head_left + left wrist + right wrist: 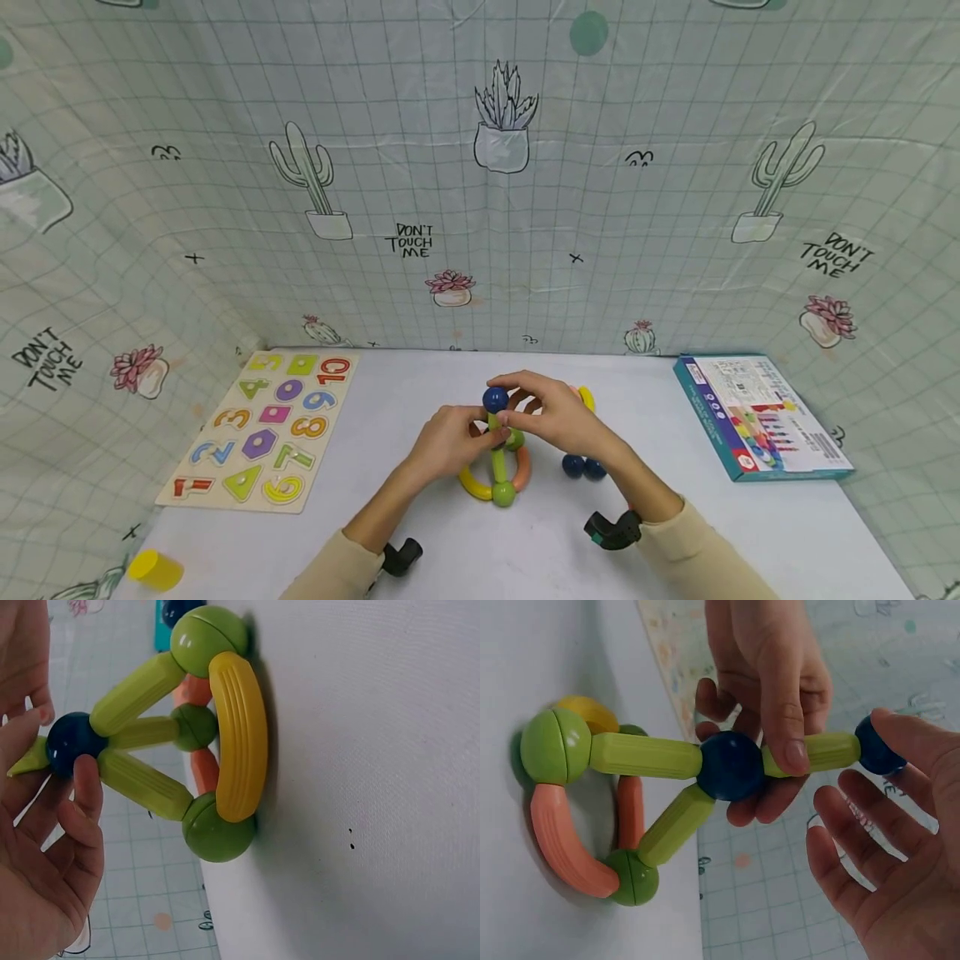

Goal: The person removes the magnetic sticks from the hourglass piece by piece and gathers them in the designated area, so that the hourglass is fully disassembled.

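A stick-and-ball building toy stands on the white table. Its ring of curved rods, a yellow rod (240,739) and orange rods (570,844), joins green balls (555,746). Straight green rods (649,756) lean up from these to a dark blue ball (733,766). Above it, an upright green rod (832,752) carries a second blue ball (495,399). My left hand (448,443) holds the joint, its thumb on the upright rod and fingers at the lower blue ball. With thumb and a finger, my right hand (551,410) pinches the top blue ball; its other fingers spread loosely.
Two loose blue balls (573,466) lie under the right forearm, and a yellow curved piece (587,398) lies behind it. Left is a wooden number puzzle board (247,454); right, a toy box (765,417). Near the front-left edge lies a yellow cylinder (155,570).
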`<state>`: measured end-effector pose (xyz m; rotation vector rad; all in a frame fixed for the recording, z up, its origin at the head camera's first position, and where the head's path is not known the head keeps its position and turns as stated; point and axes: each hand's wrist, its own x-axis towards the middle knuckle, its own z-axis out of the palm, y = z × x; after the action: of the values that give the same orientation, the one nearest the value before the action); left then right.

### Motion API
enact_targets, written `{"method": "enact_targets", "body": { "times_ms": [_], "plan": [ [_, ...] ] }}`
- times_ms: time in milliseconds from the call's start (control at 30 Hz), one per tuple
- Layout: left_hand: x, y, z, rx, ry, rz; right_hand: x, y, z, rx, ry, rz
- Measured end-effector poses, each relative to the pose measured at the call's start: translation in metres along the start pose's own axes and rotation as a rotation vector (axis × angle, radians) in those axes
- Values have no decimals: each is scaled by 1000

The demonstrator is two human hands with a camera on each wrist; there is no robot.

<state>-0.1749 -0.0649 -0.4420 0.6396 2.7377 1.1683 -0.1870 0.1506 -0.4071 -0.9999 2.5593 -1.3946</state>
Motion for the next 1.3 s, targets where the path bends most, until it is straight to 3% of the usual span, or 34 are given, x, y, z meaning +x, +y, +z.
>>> {"method": "enact_targets", "body": {
  "times_ms": [933, 1033, 1200, 1300],
  "plan": [
    [-2, -2, 1, -46, 1, 7, -3, -2, 4, -39, 61, -26],
    [-2, -2, 1, -50, -2, 9, -4, -3, -1, 10, 90, -5],
    [-2, -2, 2, -59, -10, 1, -5, -7, -23, 108, 218, 60],
    [-3, -3, 0, -51, -15, -11, -7, -6, -32, 100, 201, 106]
  ]
}}
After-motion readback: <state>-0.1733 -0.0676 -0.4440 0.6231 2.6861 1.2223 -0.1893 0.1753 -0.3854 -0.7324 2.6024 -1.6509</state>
